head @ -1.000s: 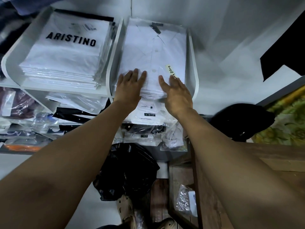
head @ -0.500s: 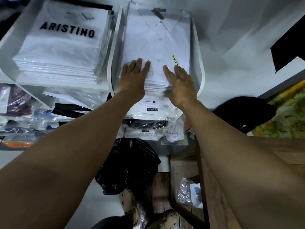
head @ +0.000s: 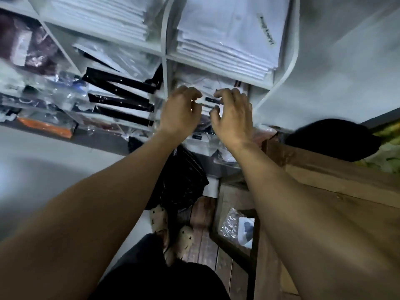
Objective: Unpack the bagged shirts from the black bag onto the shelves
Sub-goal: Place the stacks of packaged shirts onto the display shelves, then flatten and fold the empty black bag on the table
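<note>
I judge the job well along: 2 stacks of bagged shirts (head: 229, 33) fill the top row of the shelves (head: 166, 61) at the upper centre. My left hand (head: 180, 111) and right hand (head: 232, 114) hang loosely curled at mid-frame, both empty. 1 black bag (head: 181, 180) slumps at lower centre, its contents hidden.

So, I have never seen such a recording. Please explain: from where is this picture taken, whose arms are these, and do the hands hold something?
There is no machine here: a person wears a camera on the head, looking down, so the arms are the person's own. The left hand and right hand hover before a lower compartment of the white shelves, fingers loosely curled; neither seems to hold anything. Above lies a stack of bagged white shirts. The black bag lies on the floor below.
</note>
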